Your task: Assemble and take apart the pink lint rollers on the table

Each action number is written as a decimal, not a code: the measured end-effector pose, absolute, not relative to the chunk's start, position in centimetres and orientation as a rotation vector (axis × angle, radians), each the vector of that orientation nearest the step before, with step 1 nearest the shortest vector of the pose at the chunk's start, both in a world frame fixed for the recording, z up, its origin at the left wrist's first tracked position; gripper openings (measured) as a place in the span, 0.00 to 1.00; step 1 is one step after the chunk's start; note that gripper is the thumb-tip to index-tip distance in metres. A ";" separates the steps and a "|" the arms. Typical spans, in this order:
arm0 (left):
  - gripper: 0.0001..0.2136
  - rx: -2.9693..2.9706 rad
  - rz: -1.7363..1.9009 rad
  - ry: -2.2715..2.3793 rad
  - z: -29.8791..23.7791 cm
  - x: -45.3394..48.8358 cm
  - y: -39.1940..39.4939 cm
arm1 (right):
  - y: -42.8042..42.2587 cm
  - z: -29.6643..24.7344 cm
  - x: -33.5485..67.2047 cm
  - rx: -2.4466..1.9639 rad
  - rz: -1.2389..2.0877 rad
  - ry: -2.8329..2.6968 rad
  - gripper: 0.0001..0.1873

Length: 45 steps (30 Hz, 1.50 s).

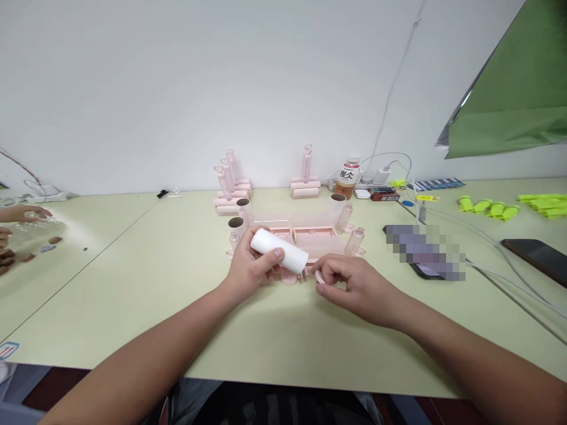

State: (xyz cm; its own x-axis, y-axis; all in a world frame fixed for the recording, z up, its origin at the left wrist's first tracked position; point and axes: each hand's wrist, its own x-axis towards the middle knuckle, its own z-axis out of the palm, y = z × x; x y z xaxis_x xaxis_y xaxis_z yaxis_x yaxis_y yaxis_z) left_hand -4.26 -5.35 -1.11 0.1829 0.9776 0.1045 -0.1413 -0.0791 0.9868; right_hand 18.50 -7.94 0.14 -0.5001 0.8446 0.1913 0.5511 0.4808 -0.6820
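Note:
My left hand point(252, 267) is closed around a white paper roll point(279, 250), held tilted just above the pale green table point(177, 307). To its right, my right hand point(349, 282) pinches a small pink piece point(319, 277) close to the roll's lower end. Behind both hands lies a pink tray point(310, 236) with compartments. Clear plastic tubes point(354, 241) and cardboard cores point(236, 224) stand around it.
Assembled pink lint rollers point(230, 189) stand at the back, one more point(305, 180) to their right. A drink bottle point(348, 177), cables, phones point(538, 254) and neon-yellow parts point(487, 206) fill the right side. Another person's hand point(22, 213) works at the far left.

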 end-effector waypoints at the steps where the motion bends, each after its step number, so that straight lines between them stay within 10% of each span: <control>1: 0.28 1.237 1.185 0.916 -1.1 -4.2 -5.3 | -7.9 0.0 18.5 -1.126 0.794 -2.109 0.14; 45: 0.18 1.201 1.147 0.810 -1.7 -2.9 -6.3 | -7.8 -1.3 17.7 -0.910 0.191 -1.898 0.03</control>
State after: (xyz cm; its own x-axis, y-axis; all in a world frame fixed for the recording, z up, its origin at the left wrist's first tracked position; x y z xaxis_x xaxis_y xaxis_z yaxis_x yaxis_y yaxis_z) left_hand -2.90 -6.30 -1.69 0.2645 0.9600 0.0919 -0.2339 -0.0285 0.9718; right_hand 17.70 -7.83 -1.30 -0.2351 0.6641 0.7097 0.5090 0.7061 -0.4922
